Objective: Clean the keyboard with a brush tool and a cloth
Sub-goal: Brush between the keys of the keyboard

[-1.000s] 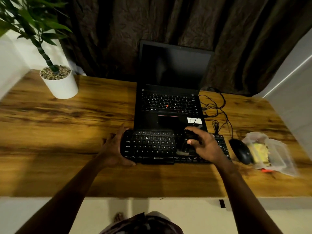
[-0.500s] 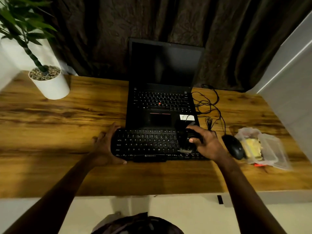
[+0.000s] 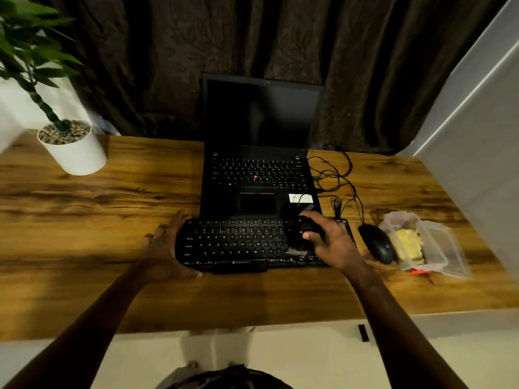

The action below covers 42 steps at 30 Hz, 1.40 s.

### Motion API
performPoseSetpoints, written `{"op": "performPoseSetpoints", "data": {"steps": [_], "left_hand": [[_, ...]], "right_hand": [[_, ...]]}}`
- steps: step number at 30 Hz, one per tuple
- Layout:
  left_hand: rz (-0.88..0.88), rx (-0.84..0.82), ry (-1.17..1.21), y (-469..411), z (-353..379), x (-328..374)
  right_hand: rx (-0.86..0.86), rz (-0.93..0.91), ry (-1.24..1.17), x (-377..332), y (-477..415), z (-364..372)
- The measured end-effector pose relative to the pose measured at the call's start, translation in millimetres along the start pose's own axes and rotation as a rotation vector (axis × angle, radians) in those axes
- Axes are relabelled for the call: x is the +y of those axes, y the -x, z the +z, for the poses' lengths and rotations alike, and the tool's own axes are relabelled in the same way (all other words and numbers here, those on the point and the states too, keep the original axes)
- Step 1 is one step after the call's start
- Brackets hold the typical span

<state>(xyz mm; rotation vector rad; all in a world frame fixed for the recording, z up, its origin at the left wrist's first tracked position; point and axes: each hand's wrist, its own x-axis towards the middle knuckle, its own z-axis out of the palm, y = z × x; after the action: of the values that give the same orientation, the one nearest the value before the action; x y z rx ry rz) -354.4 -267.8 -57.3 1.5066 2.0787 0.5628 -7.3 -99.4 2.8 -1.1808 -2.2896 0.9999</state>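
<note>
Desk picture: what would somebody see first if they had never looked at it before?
Probably the two hands: the right hand grips a dark brush tool over the right half of the black keyboard, and the left hand holds its left end. Behind stands an open laptop with a dark screen, and a potted plant sits at the far left corner of the wooden desk.

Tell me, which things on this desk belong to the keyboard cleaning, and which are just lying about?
In the job: keyboard; brush tool, gripped by the right hand over the keys; left hand, holding the keyboard's left end; yellow piece, perhaps the cloth, in a clear plastic box.

Lying about: laptop; mouse; tangled cables; potted plant.
</note>
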Motion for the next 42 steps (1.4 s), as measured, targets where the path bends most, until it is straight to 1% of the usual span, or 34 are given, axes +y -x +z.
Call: {"op": "performPoseSetpoints", "data": {"steps": [2, 5, 9, 11, 15, 17, 19, 21, 23, 26, 28, 30, 35, 37, 42], "left_hand": [[-0.008, -0.001, -0.006, -0.6, 1.3, -2.7], [-0.023, 0.007, -0.011, -1.8, 4.2, -5.2], [-0.010, 0.004, -0.006, -1.5, 2.8, -2.8], [-0.002, 0.003, 0.007, -0.9, 2.3, -3.2], [-0.008, 0.000, 0.003, -0.6, 1.1, -0.6], [-0.013, -0.002, 0.011, -1.1, 1.2, -1.5], [0.000, -0.004, 0.030, -2.3, 1.8, -5.7], [0.010, -0.005, 0.024, -2.6, 2.3, -8.1], [0.018, -0.013, 0.016, -1.2, 1.0, -6.0], [0.006, -0.014, -0.016, -0.4, -0.8, -2.1], [-0.004, -0.019, -0.022, -1.5, -0.4, -3.0], [-0.004, -0.016, -0.025, -2.0, 0.1, -4.7], [-0.021, 0.001, -0.069, -3.0, 1.9, -5.6], [-0.025, 0.012, -0.055, -2.7, 2.0, -6.5], [-0.037, 0.002, -0.004, -2.6, 2.5, -6.2]], "right_hand": [[-0.007, -0.013, 0.008, 2.2, 0.2, 5.2], [-0.067, 0.007, 0.041, -1.2, -3.8, 29.2], [-0.079, -0.050, 0.058, -15.3, -12.8, 51.7], [-0.054, -0.051, 0.068, -22.4, -16.1, 51.1], [0.061, -0.054, 0.057, -27.5, -20.3, 45.3], [0.039, -0.073, 0.042, -31.0, -20.8, 48.6], [-0.038, -0.092, 0.021, -35.4, -18.6, 54.2], [-0.067, -0.116, 0.007, -38.9, -17.3, 55.1], [-0.040, -0.094, -0.009, -39.9, -20.3, 48.8], [0.063, -0.045, 0.054, -35.4, -25.6, 37.3], [0.103, -0.030, 0.080, -30.3, -28.0, 35.1], [0.091, -0.045, 0.068, -31.2, -25.1, 40.9], [-0.032, -0.118, -0.011, -32.7, -14.1, 56.7], [-0.019, -0.099, -0.025, -29.9, -13.7, 47.9], [0.064, -0.026, 0.046, -14.1, -8.5, 24.3]]}}
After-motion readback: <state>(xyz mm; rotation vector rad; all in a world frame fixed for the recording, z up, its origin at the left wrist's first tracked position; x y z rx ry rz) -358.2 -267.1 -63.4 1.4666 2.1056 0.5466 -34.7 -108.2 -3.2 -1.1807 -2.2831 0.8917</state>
